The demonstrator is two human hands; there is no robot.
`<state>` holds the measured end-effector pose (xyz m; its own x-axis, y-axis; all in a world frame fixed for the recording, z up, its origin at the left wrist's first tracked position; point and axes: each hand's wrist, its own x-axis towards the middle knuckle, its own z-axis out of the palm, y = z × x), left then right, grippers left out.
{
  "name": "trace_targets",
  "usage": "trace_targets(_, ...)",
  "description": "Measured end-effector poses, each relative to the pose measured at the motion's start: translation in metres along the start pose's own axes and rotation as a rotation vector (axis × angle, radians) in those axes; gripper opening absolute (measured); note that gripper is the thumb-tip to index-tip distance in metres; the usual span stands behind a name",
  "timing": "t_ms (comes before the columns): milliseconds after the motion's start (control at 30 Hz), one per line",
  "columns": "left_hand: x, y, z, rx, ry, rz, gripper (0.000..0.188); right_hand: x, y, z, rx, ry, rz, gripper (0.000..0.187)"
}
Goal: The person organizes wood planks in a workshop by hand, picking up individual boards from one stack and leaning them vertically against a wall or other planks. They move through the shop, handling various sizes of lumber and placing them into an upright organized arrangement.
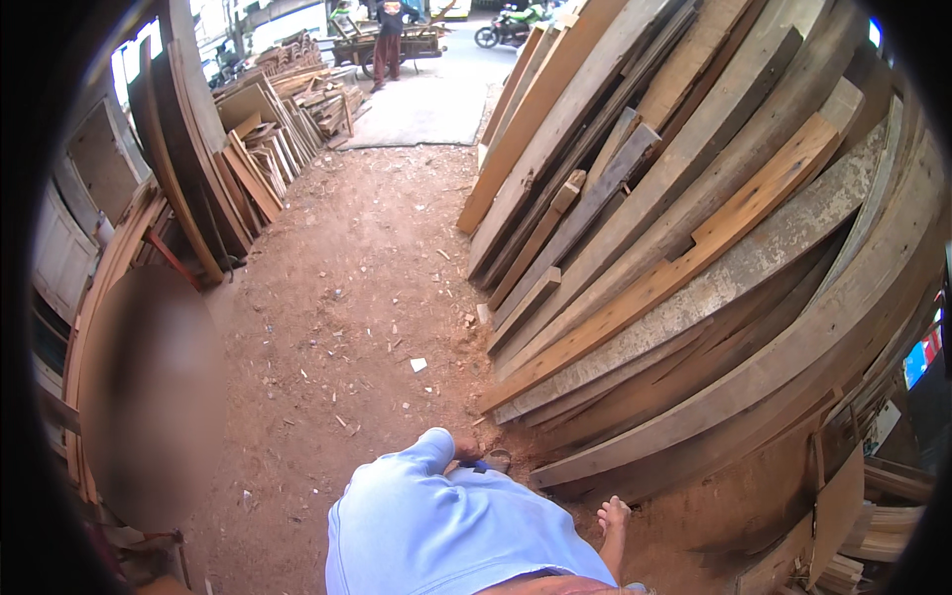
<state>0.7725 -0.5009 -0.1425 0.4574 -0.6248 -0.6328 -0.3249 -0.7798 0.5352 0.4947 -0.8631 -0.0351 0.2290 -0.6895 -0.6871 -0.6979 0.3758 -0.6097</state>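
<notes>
My right hand hangs at the right side of my light blue shirt. Its fingers are curled in, and nothing shows in them. The nearest thing to it is the lower end of a long grey board leaning on the right. From the left sleeve a short stretch of my left forearm emerges; the hand itself is hidden in front of my body, so its fingers cannot be made out. Just beyond the shirt shows part of a foot, with something blue beside it.
Long timber planks lean in a dense stack along the right. Boards and panels stand at the left, beside a blurred patch. Wood scraps dot the reddish dirt floor. Ahead, a person stands by a cart, with a motorbike farther right.
</notes>
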Motion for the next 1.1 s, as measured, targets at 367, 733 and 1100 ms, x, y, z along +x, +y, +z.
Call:
trace_targets(367,-0.061,0.011,0.078,-0.023,0.067,0.068,0.034,-0.063,0.194,0.003,-0.302,-0.266,0.19,0.037)
trace_targets(733,-0.144,-0.028,0.15,0.042,-0.086,0.087,0.031,-0.124,0.259,-0.002,-0.164,-0.247,0.189,0.031)
trace_targets(1100,-0.129,-0.104,0.044,0.323,-0.313,-0.008,0.028,-0.109,0.237,-0.013,0.212,-0.074,-0.04,0.041)
